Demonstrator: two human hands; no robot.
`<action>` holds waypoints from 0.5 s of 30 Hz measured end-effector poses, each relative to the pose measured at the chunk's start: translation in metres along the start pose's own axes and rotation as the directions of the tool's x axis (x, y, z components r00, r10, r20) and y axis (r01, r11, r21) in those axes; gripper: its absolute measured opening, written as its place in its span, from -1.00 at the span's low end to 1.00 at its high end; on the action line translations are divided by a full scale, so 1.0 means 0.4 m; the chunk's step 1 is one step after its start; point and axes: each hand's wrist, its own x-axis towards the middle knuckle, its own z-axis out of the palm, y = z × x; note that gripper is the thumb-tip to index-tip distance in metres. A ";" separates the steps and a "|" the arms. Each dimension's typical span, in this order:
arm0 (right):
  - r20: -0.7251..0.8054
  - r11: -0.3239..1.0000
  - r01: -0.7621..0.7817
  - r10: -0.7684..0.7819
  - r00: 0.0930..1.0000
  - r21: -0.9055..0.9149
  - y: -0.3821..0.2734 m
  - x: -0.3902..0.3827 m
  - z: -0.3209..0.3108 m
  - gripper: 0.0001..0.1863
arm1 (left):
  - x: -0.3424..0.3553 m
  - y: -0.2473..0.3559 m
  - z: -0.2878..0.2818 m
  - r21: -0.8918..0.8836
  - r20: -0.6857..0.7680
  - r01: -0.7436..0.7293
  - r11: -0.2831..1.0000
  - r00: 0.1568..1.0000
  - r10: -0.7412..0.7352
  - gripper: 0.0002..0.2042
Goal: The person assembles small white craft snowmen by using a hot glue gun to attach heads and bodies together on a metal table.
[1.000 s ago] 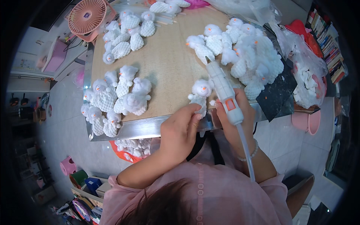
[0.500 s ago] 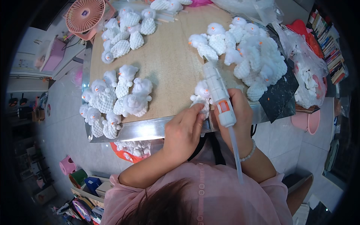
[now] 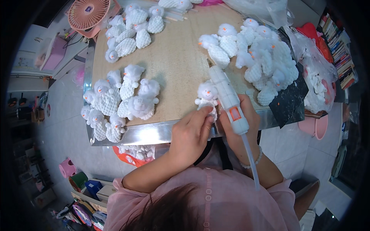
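Note:
Between my hands at the table's front edge is a white plush snowman [image 3: 207,92] with a fluffy head, orange nose and knitted body. My left hand [image 3: 189,133] pinches its lower body between thumb and fingers. A white glue gun [image 3: 226,96] with an orange window is in my right hand [image 3: 243,127], its fingers wrapped round the grip, partly hidden by the gun's body. The nozzle points away from me, above the tabletop, and a clear glue stick [image 3: 251,159] trails from the back end. My right fingertips are close to the snowman; whether they touch it I cannot tell.
Several snowmen lie in a front-left group [image 3: 119,100], a back-left group [image 3: 133,30] and a right-hand heap [image 3: 266,57] on the wooden tabletop [image 3: 173,73]. A pink fan [image 3: 88,13] stands back left. Plastic bags [image 3: 318,73] line the right side. A red bag [image 3: 129,156] of white pieces sits below the front edge.
The glue gun has shifted slightly, its back end swinging right and toward me. The snowman stays in my left hand. The view has moved a little.

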 end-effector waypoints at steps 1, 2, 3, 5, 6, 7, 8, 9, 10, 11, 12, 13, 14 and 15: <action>-0.006 1.000 -0.003 0.003 1.000 0.012 0.002 -0.001 0.004 -0.77 | 0.001 -0.001 -0.001 -0.005 0.004 0.004 1.000 1.000 -0.004 -0.83; 0.001 0.999 -0.034 0.034 0.999 0.038 0.003 -0.004 0.006 -0.77 | 0.000 -0.001 -0.004 0.008 0.018 0.017 1.000 1.000 -0.018 -0.83; 0.008 0.996 -0.065 0.065 0.998 0.062 0.003 -0.008 0.006 -0.76 | 0.000 0.000 -0.006 0.019 0.032 0.030 0.999 0.999 -0.030 -0.83; 0.005 0.993 -0.080 0.080 0.997 0.083 0.003 -0.009 0.009 -0.76 | 0.001 0.002 -0.010 0.026 0.044 0.044 0.999 0.998 -0.045 -0.83; -0.006 0.995 -0.064 0.064 0.998 0.080 0.004 -0.007 0.010 -0.75 | 0.002 0.003 -0.011 0.022 0.043 0.046 0.999 0.998 -0.047 -0.83; -0.017 0.996 -0.047 0.049 0.999 0.077 0.004 -0.006 0.010 -0.75 | 0.002 0.004 -0.011 0.017 0.042 0.047 0.999 0.998 -0.048 -0.83; -0.036 0.994 -0.061 0.065 0.997 0.087 0.003 -0.006 0.010 -0.75 | 0.002 0.002 -0.010 -0.001 0.034 0.039 0.999 0.999 -0.039 -0.83; -0.056 0.992 -0.074 0.080 0.995 0.097 0.001 -0.008 0.008 -0.74 | 0.001 -0.001 -0.009 -0.020 0.026 0.030 0.999 0.999 -0.029 -0.83; -0.075 0.990 -0.087 0.096 0.993 0.108 -0.002 -0.009 0.006 -0.74 | 0.001 -0.003 -0.008 -0.039 0.017 0.021 0.999 1.000 -0.020 -0.82; -0.050 0.981 -0.165 0.171 0.984 0.101 -0.021 -0.005 -0.005 -0.70 | 0.001 -0.001 -0.010 -0.051 0.030 0.046 0.998 0.999 -0.045 -0.82; -0.038 0.986 -0.149 0.152 0.988 0.069 -0.018 -0.007 -0.007 -0.70 | 0.000 0.003 -0.012 -0.061 0.044 0.072 0.996 0.997 -0.070 -0.82; -0.027 0.991 -0.132 0.133 0.991 0.037 -0.012 -0.008 -0.012 -0.71 | 0.000 0.005 -0.013 -0.071 0.058 0.098 0.993 0.994 -0.094 -0.81; -0.015 0.993 -0.115 0.115 0.993 0.005 -0.009 -0.010 -0.015 -0.72 | -0.001 0.005 -0.012 -0.067 0.049 0.088 0.994 0.995 -0.085 -0.81; 0.000 0.996 -0.093 0.093 0.996 0.007 -0.008 -0.010 -0.013 -0.71 | -0.001 0.004 -0.010 -0.063 0.039 0.080 0.995 0.996 -0.077 -0.81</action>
